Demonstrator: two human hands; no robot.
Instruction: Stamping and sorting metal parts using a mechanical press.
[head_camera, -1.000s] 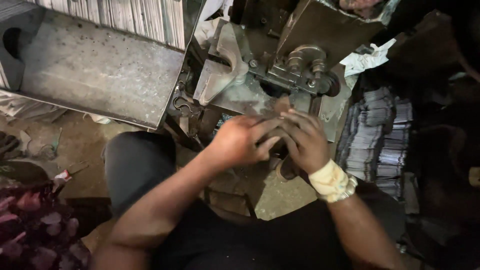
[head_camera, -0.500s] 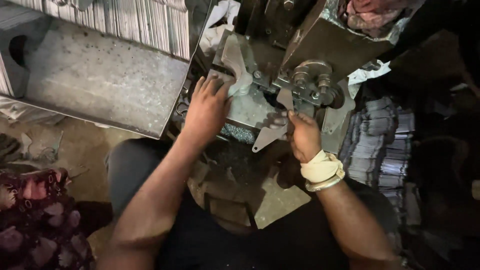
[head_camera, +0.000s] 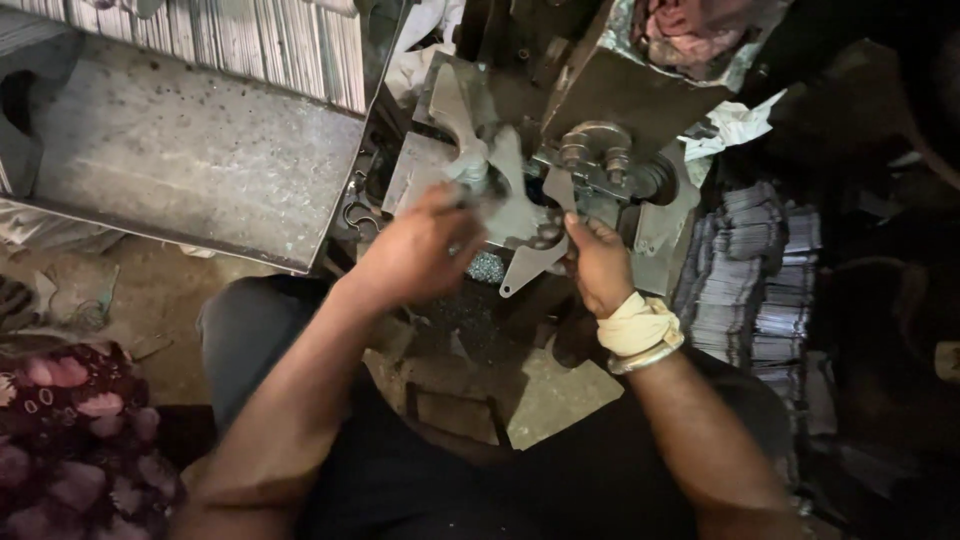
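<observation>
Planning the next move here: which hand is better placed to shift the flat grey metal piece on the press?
Right, probably. The right hand already pinches the flat grey curved metal piece at its edge, while the left hand rests further left on the press bed.

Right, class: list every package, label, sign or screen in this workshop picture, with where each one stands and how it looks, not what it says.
No packages, labels, signs or screens show.
Closest things: stacks of flat grey cut pieces, piled right of the machine.
A row of thin grey sheets on edge, along the top left, above a grey metal plate.
The left hand and right hand rest on flat grey metal parts at the machine.
</observation>
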